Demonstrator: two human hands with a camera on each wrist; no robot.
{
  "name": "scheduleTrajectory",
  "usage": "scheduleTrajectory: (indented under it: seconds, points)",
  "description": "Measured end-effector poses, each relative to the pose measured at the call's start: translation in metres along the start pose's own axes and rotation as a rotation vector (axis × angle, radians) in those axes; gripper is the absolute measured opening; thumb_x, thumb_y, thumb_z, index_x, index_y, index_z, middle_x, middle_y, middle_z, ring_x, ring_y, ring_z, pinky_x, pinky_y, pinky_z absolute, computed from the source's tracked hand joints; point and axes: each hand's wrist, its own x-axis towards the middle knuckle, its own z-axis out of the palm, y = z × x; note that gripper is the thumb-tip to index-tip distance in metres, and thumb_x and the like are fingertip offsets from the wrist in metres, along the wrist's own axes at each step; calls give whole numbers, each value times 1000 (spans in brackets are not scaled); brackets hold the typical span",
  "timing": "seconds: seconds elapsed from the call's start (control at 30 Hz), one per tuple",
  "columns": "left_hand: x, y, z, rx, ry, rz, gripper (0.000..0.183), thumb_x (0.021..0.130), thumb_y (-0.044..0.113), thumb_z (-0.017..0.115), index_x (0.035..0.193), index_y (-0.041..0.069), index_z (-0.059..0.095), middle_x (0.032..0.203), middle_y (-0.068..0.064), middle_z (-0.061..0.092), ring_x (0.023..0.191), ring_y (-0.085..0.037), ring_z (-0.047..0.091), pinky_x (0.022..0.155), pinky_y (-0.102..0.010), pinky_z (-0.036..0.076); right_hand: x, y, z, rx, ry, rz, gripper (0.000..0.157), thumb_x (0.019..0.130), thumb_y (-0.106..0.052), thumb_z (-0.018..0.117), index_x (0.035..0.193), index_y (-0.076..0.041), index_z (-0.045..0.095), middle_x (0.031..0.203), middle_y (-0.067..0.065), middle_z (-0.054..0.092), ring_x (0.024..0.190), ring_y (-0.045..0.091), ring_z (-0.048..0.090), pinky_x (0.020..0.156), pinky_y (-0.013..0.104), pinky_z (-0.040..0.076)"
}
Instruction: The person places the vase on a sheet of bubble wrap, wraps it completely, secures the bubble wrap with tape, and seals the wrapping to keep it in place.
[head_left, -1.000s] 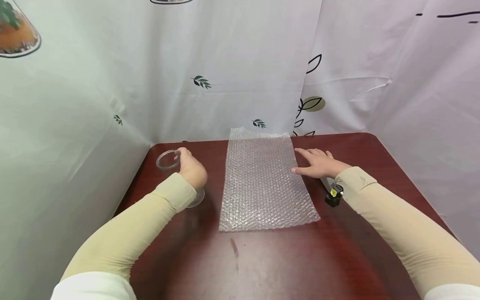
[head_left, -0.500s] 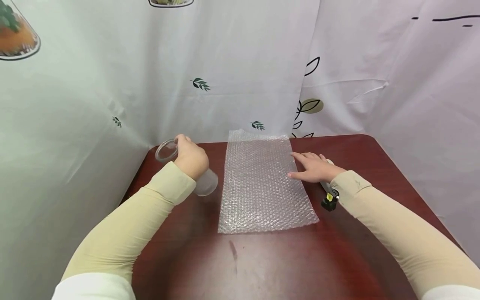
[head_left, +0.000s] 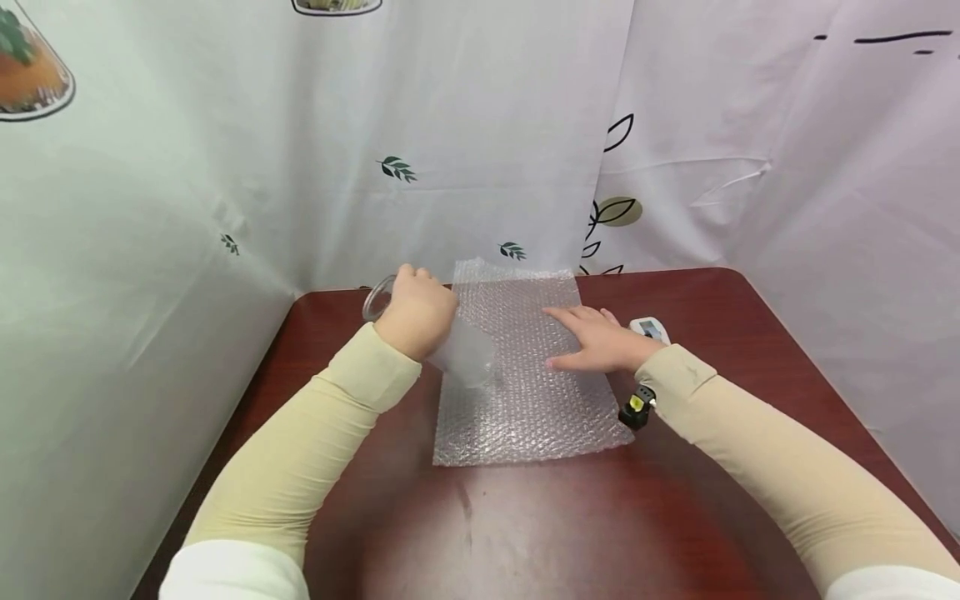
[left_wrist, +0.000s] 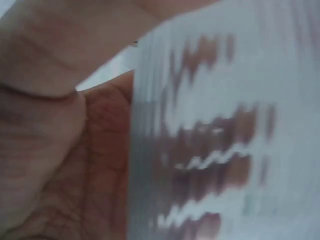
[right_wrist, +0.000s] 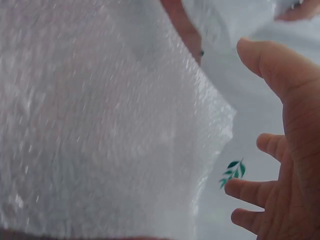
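My left hand (head_left: 422, 315) grips a clear ribbed glass (head_left: 463, 354) round its side. The glass lies tilted in the air, one round end toward the left and the other over the left part of a bubble wrap sheet (head_left: 532, 408). In the left wrist view, the ribbed wall of the glass (left_wrist: 210, 135) fills the right side, blurred, with fingers showing through it. My right hand (head_left: 596, 340) hovers over the right edge of the bubble wrap, fingers spread and holding nothing. The right wrist view shows that hand's thumb and fingers (right_wrist: 250, 192) apart.
A small white object (head_left: 649, 328) with a grey panel lies behind my right wrist, partly hidden. The dark red table (head_left: 555, 525) reaches white cloth hangings (head_left: 487, 150) at the back and both sides. A black wrist camera (head_left: 636, 408) sits under my right wrist.
My left hand has lifted the glass and carried it right, tipping it over the bubble wrap. My right hand has moved left over the sheet, uncovering more of the white object.
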Motion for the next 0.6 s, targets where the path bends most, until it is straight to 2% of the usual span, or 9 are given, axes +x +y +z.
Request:
scheduleTrajectory:
  seconds: [0.17, 0.33, 0.47, 0.6]
  points:
    - [5, 9, -1, -62, 48, 86, 50, 65, 17, 89, 112, 23, 73, 107, -4, 70, 98, -28, 55, 90, -46, 38, 2, -11, -1, 16, -7, -26, 99, 85, -57, 72, 162, -19, 22, 161, 16, 31, 149, 38, 25, 116, 69, 7]
    - [12, 20, 5, -138, 76, 138, 66, 62, 23, 92, 124, 24, 70, 109, -1, 72, 101, -29, 56, 89, -47, 39, 5, -16, 1, 73, 5, -61, 104, 84, -57, 74, 162, -15, 20, 162, 17, 29, 149, 39, 25, 118, 63, 14]
    - [19, 28, 16, -166, 140, 159, 73, 62, 32, 92, 130, 25, 67, 112, -5, 69, 106, -30, 58, 92, -50, 41, 5, -18, 5, 117, 14, -95, 108, 82, -53, 78, 162, -12, 18, 163, 18, 28, 148, 38, 29, 116, 57, 28]
    - [23, 31, 29, -251, 198, 164, 75, 61, 33, 92, 131, 28, 67, 115, -4, 67, 108, -30, 56, 92, -50, 42, 2, -22, 8, 109, 41, -103, 110, 79, -52, 81, 161, -11, 21, 161, 18, 32, 145, 36, 35, 111, 54, 37]
